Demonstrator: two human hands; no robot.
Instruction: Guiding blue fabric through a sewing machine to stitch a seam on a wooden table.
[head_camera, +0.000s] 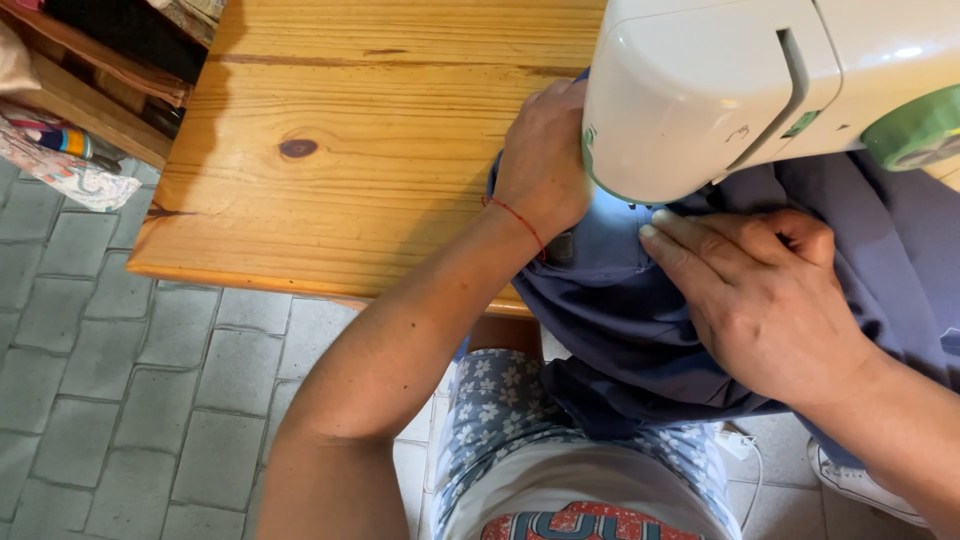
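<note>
Both hands, left hand (542, 160) and right hand (765, 290), are pressed flat (nothing gripped) on blue fabric (620, 320) mid-frame, keeping it taut under the sewing machine (720, 85).

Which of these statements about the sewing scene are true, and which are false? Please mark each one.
1. Both hands rest on the blue fabric. True: the left hand and the right hand press on it.
2. The sewing machine is black. False: it is white, with a green dial.
3. The table is wooden. True.
4. The left wrist wears a red string. True.
5. The floor is covered with carpet. False: it is grey paving tiles.
6. The right hand holds scissors. False: it lies flat on the fabric and holds nothing.
</note>
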